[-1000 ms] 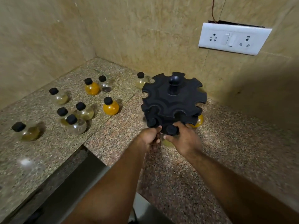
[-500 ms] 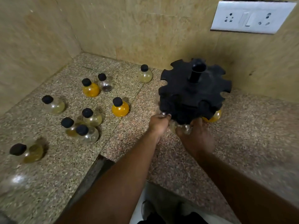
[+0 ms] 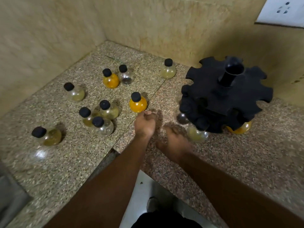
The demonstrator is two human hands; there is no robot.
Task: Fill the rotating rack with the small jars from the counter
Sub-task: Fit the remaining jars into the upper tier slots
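Note:
The black rotating rack (image 3: 225, 96) stands at the right on the granite counter (image 3: 230, 162). Three jars hang in its lower slots: a dark one (image 3: 181, 118), a pale yellow one (image 3: 196, 134) and an orange one (image 3: 240, 129). Several small black-capped jars stand loose on the counter to the left, the nearest an orange jar (image 3: 137, 104). My left hand (image 3: 144, 124) hovers just below that orange jar, fingers curled, holding nothing. My right hand (image 3: 172, 140) is blurred, left of the rack and apart from it, with nothing in it.
Tiled walls meet in a corner behind the jars. A white socket plate (image 3: 283, 12) is on the wall at the top right. The counter has a step-shaped front edge near my forearms, with floor (image 3: 148, 191) below. A metal sink edge (image 3: 9, 198) shows at the lower left.
Both hands have left the rack and pulled back toward the left. The pale yellow jar now hangs in the rack's front slot. The view has shifted left and down.

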